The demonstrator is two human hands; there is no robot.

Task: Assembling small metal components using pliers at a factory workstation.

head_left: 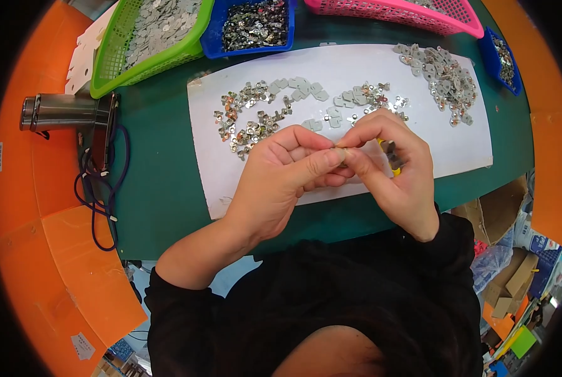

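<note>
My left hand [274,173] and my right hand [406,173] meet fingertip to fingertip over a white sheet [472,147]. Both thumbs and forefingers are pinched together on a small piece, mostly hidden by the fingers. Tucked in the palm of my right hand is a tool with yellow handles [395,169]; its kind cannot be made out. Beyond my hands lie small shiny metal clips [256,135], several flat grey pieces [306,88], and a second cluster of metal parts [375,95]. A larger heap of grey pieces with metal fittings [444,81] covers the sheet's far right.
Along the far edge of the green table [155,188] stand a green basket [98,78] of grey discs, a blue bin [249,50] of metal parts and a pink basket [387,20]. A smaller blue bin [512,87] is at right. At left sits a metal cylindrical device [67,112] with a cord [127,154].
</note>
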